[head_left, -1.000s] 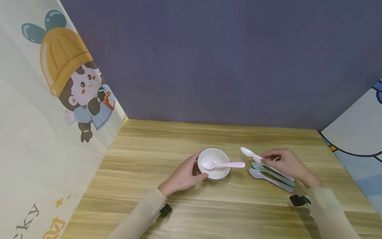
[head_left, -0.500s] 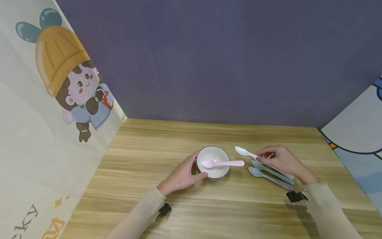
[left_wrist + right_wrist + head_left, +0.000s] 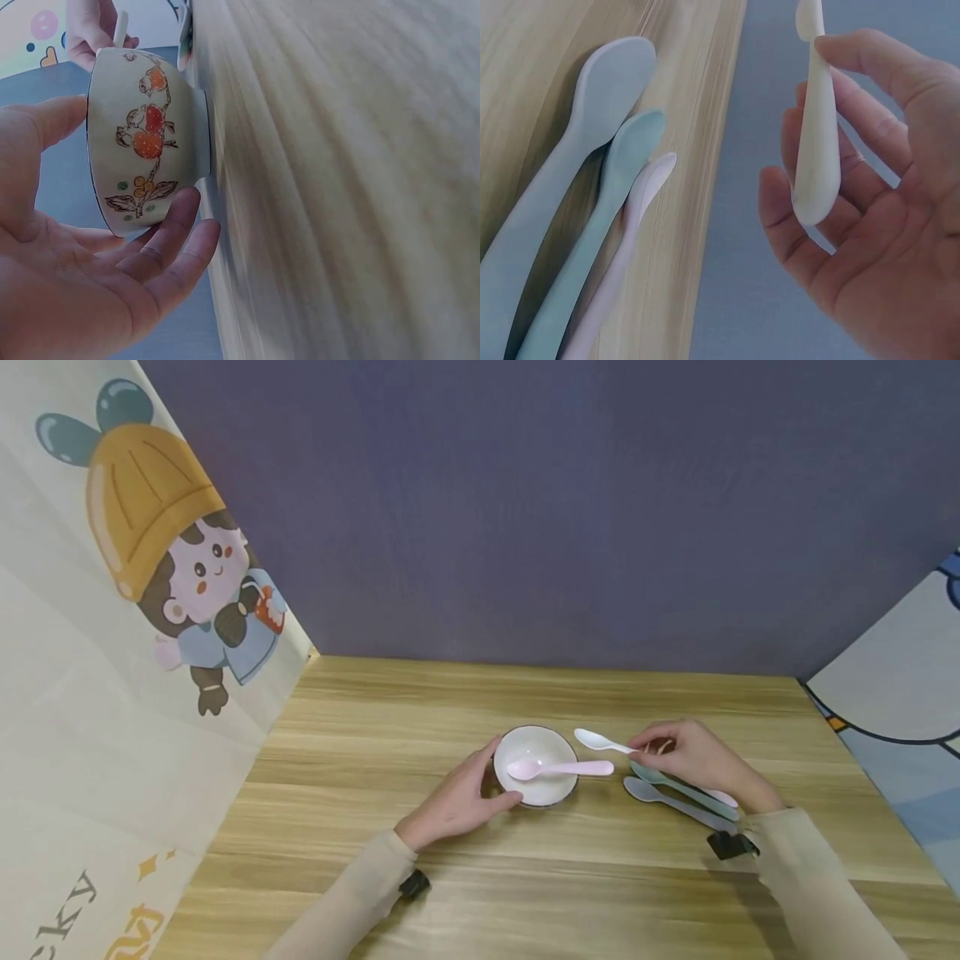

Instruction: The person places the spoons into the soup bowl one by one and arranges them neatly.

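A white bowl (image 3: 542,793) stands on the wooden table, and my left hand (image 3: 459,800) holds it by its left side, thumb at the near rim. Painted orange fruit decorates its outer wall in the left wrist view. Across the bowl lies a pink spoon (image 3: 576,768), its handle sticking out over the right rim. My right hand (image 3: 696,764) pinches a white spoon (image 3: 817,150) by the handle between thumb and fingers, above the table. The white spoon's bowl end points left, close to the bowl's right side.
Below my right hand lie a greyish spoon (image 3: 547,187), a green spoon (image 3: 592,225) and a second pink spoon (image 3: 622,255), side by side. A dark wall panel (image 3: 525,527) rises behind the table (image 3: 375,710). Cartoon-printed sheets flank both sides.
My right hand has carried the white spoon left and away from the other spoons, toward the bowl. My left hand stays on the bowl. The head view has shifted slightly.
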The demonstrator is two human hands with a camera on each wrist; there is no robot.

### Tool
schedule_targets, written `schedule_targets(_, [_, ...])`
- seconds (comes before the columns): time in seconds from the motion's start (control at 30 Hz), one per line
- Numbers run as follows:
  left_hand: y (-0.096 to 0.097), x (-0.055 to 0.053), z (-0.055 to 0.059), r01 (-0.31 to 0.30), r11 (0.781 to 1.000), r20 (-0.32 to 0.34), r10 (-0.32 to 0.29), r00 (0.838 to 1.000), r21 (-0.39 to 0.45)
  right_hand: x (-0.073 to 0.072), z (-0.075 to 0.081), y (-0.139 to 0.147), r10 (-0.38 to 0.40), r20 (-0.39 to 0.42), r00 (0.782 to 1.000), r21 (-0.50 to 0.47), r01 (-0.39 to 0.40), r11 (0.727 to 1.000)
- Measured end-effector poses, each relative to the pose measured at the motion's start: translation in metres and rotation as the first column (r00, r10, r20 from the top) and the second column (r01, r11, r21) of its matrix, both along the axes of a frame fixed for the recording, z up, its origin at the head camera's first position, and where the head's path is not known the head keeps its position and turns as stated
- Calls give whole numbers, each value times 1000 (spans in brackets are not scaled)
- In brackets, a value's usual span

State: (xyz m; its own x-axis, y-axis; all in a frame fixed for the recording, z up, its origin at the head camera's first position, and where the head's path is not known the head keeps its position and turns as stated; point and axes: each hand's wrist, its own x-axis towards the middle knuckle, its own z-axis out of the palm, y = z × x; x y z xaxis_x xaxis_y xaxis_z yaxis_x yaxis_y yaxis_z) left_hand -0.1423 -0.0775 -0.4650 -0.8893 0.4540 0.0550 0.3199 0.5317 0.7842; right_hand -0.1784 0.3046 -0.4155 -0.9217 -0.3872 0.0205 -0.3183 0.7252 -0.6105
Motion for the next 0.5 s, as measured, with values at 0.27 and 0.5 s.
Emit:
schedule_targets(0.27, [-1,1,0,-2,1000,11,2,1000,-1,-6,-1,-11,40,4,999,-10,-40,999])
schedule_targets(0.5, [-1,0,0,-5,1000,23,5,1000,1,-10,0,-19,62,24,998,-21,-61,998])
